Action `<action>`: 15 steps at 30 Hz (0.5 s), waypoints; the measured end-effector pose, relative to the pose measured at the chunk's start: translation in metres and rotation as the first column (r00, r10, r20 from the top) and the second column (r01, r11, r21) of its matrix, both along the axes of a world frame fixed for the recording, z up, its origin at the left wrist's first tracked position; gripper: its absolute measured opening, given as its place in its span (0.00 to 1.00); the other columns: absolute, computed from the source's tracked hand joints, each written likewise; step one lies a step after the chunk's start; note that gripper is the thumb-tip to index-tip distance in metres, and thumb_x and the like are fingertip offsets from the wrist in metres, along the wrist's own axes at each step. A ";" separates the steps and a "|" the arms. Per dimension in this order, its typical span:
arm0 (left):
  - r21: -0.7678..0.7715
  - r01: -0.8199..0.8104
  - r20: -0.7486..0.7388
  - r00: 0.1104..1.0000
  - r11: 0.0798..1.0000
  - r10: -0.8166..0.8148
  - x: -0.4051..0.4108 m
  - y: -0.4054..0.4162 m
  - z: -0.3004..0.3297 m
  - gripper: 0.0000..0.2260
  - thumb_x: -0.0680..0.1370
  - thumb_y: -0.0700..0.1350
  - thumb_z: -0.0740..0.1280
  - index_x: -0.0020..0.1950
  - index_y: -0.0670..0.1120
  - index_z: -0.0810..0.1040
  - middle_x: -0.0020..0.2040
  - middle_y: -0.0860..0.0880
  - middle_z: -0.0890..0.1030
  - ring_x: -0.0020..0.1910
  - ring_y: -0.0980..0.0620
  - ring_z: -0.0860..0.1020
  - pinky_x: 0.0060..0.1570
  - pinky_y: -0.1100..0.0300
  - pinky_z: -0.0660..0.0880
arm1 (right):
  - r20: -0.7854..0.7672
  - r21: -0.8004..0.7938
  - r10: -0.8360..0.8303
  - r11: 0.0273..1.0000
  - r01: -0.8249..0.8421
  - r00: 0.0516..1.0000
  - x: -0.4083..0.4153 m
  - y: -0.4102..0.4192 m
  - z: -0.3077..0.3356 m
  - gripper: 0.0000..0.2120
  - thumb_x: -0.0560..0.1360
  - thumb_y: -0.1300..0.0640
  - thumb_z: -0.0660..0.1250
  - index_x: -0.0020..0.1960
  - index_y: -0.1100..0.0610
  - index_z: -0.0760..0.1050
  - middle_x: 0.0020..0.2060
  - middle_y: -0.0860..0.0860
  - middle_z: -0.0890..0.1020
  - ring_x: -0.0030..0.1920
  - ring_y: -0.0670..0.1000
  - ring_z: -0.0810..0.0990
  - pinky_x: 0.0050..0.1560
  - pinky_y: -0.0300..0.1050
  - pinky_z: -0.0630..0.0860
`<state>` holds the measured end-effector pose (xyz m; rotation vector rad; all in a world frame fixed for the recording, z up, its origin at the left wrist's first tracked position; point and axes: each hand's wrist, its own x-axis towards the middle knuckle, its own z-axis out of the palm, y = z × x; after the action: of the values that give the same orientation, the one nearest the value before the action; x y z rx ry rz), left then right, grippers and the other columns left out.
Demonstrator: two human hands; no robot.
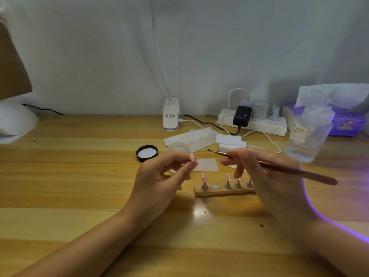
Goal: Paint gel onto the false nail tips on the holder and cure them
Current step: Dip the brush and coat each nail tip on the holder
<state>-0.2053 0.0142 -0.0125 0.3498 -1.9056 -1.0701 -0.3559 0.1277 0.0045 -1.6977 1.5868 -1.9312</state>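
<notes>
Head view: left hand [159, 174] pinches a pink nail tip [192, 157] at its fingertips, lifted above the holder [223, 191], while right hand [267, 176] grips the brush [279, 166], bristles just beside that tip.

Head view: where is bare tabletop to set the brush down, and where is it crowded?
Free: the wood left of the black lid, and the near strip in front of the nail holder. Crowded: behind the hands, around pads, power strip and bottle.
</notes>
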 end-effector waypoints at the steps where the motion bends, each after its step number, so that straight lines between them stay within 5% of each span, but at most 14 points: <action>1: 0.013 -0.004 0.002 1.000 1.000 0.004 0.002 -0.001 0.000 0.08 0.69 0.47 0.68 0.47 0.48 0.81 0.41 0.48 0.82 0.35 0.55 0.80 0.28 0.60 0.77 | 0.050 -0.003 0.006 1.000 -0.006 0.999 0.000 -0.003 0.005 0.11 0.70 0.47 0.61 0.44 0.51 0.79 0.35 0.45 0.84 0.32 0.46 0.80 0.34 0.34 0.76; 7: 0.010 0.082 0.072 0.994 0.997 -0.082 0.002 0.000 -0.002 0.08 0.69 0.43 0.70 0.46 0.46 0.82 0.42 0.53 0.84 0.38 0.59 0.81 0.34 0.68 0.76 | 0.102 0.162 -0.046 0.986 0.029 0.994 -0.010 -0.037 0.038 0.08 0.72 0.48 0.65 0.37 0.49 0.79 0.27 0.44 0.80 0.29 0.39 0.76 0.31 0.28 0.71; 15: 0.036 -0.065 0.009 0.998 0.997 0.065 0.015 -0.022 0.005 0.07 0.68 0.45 0.69 0.44 0.48 0.82 0.41 0.52 0.84 0.37 0.56 0.80 0.34 0.66 0.76 | -0.153 0.350 0.082 0.936 -0.023 0.985 0.000 -0.086 0.051 0.11 0.70 0.51 0.71 0.35 0.55 0.72 0.26 0.48 0.79 0.25 0.41 0.78 0.28 0.32 0.74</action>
<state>-0.1906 -0.0078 -0.0072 0.4344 -1.8712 -1.0620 -0.3561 0.0414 0.0553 -1.7603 1.7896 -1.4078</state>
